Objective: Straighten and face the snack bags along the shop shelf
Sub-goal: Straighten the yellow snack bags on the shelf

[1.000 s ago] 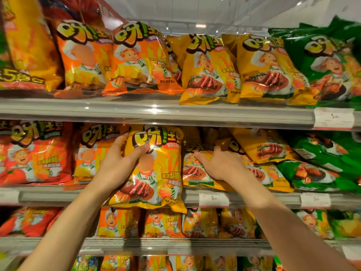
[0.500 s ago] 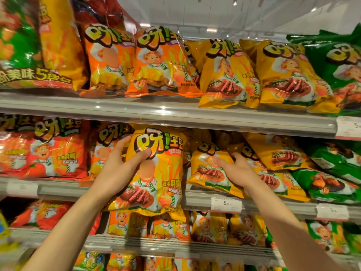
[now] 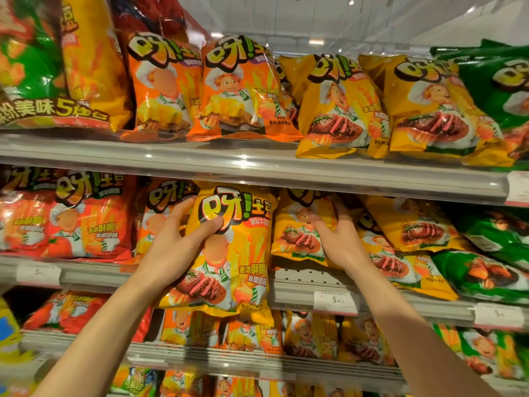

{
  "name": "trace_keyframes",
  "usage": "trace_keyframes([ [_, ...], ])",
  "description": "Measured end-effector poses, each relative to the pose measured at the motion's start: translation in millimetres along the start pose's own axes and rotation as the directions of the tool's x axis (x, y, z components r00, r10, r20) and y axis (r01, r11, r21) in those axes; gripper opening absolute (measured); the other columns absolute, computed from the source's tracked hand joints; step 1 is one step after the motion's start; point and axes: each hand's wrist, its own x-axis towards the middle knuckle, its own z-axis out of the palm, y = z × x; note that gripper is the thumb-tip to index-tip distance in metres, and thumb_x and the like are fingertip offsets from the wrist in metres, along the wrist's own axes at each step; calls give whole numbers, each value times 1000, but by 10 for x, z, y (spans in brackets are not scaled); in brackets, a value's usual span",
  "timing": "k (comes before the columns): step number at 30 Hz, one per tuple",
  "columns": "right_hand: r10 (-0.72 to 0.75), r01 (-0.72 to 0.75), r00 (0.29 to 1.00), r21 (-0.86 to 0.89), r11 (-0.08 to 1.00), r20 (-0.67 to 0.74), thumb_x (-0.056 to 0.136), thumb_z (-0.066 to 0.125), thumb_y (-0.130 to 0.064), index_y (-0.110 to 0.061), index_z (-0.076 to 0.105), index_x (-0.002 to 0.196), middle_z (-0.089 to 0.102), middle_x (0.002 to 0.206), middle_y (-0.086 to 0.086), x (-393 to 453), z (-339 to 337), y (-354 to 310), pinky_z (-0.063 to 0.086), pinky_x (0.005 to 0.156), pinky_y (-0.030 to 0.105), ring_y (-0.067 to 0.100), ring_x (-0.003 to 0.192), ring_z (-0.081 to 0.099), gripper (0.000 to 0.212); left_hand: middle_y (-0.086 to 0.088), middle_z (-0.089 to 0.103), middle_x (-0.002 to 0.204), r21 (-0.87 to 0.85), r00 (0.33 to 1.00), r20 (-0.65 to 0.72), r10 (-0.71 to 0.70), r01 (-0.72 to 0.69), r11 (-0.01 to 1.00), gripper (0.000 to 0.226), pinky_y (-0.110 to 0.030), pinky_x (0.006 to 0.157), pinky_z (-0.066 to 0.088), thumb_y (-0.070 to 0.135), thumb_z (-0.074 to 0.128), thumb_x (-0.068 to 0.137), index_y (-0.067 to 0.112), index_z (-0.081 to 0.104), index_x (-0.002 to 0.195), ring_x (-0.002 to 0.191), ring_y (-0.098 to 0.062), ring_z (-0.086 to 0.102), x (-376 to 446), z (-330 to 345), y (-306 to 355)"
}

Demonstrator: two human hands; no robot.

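A yellow snack bag (image 3: 229, 250) is held upright in front of the middle shelf (image 3: 297, 285), its lower part hanging past the shelf lip and over the row below. It is gripped by the left hand (image 3: 174, 247) at its upper left edge, with the thumb laid across the printed face and the fingers curled behind the side seam. The bag is judged to be light, puffed with air and crinkly, with a glossy film that is likely slippery; the contents are probably brittle, so a hard squeeze is best avoided. The side seams or the top seal are thought the safest places to be held, since the inflated middle gives under pressure.

Just beside it on the right, a second yellow bag (image 3: 300, 239) is lying back on the middle shelf, and the right hand (image 3: 337, 239) is spread against it with fingers extended, pressing and not clasping. Bare perforated shelf is seen below this bag.

The fingertips of the left hand are hidden behind the held bag. The right fingertips are blurred, so their exact contact cannot be told. How many bags stand behind the front row cannot be made out, and the outer bags are smeared by motion.
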Motion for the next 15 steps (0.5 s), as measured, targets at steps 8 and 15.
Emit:
trace_keyframes([
  [8,69,-67,997,-555,829,-18,101,39,-56,-11,21,154,24,158,24,177,110,161,44,106,46,44,130,47,72,59,51,82,55,999,-37,23,-21,998,56,5,62,39,47,71,83,39,42,131,80,38,47,-12,163,58],
  [15,74,-95,995,-382,919,-70,103,45,-44,-3,23,152,35,151,27,238,162,196,32,113,50,45,136,39,68,56,54,83,44,998,-44,45,-43,998,71,7,59,36,46,71,83,26,44,145,82,35,50,13,179,6],
])
